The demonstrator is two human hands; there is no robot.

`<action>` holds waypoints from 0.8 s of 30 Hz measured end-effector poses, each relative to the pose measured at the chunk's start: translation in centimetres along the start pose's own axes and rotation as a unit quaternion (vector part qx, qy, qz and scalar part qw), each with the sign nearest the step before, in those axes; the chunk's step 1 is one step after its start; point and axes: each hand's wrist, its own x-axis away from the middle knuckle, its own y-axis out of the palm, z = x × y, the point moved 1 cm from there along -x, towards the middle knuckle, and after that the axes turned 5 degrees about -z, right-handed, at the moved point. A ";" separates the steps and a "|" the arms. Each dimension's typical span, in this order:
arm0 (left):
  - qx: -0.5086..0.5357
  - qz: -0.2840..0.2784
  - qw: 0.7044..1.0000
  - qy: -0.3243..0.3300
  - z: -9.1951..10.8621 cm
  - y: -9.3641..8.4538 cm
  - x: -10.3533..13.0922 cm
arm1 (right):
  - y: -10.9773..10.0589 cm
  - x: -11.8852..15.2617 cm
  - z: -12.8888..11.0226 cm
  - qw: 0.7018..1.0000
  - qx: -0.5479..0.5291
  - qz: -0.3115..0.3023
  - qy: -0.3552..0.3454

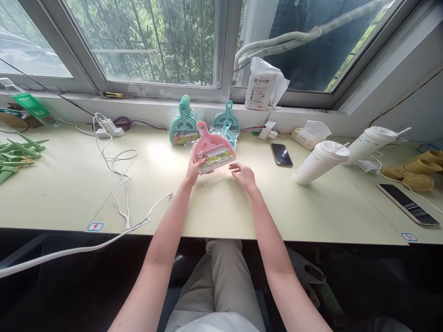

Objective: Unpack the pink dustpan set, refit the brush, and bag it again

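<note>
Pale green and long, the tabletop [69,184] runs beneath a window with trees behind the glass. Near its middle lies a pink dustpan set [212,150] in clear wrapping, tilted with its handle pointing toward the window. The left hand [194,169] grips the near left corner of this pink dustpan set, its fingers closed on the wrapper's edge. The right hand [244,176] hovers just to the right of the pink set, near its lower corner, fingers loose and spread, holding nothing; whether the fingertips brush the wrapper cannot be told.

Just behind the pink dustpan set, a stack of teal dustpan sets [183,124] leans against the sill on the left, and another teal pair [227,121] stands on the right, touching or nearly touching the pink one. Right of the pink set lies a dark phone [281,154], and farther right two white lidded cups [323,161] lean on their sides. Left of the pink set a white cable [119,177] loops over the tabletop from a power strip [109,132]. Far left of it sits a heap of green clips [17,154].
</note>
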 end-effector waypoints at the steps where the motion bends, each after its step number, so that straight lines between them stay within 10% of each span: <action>1: 0.005 0.012 1.000 -0.006 0.0 -0.5 -0.1 | 0.0 0.1 -0.1 0.996 0.072 0.023 -0.036; 5: 0.035 -0.001 0.999 -0.037 -0.2 -1.6 -0.3 | 0.1 0.1 -0.6 0.960 0.231 0.082 -0.139; 10: 0.040 -0.044 0.993 -0.103 -1.2 -1.5 -0.6 | -0.3 -0.7 -0.7 0.962 0.179 0.081 -0.191; 24: -0.076 -0.152 0.982 -0.078 -1.5 0.0 0.3 | 0.2 -1.5 1.9 0.977 -0.159 0.130 -0.049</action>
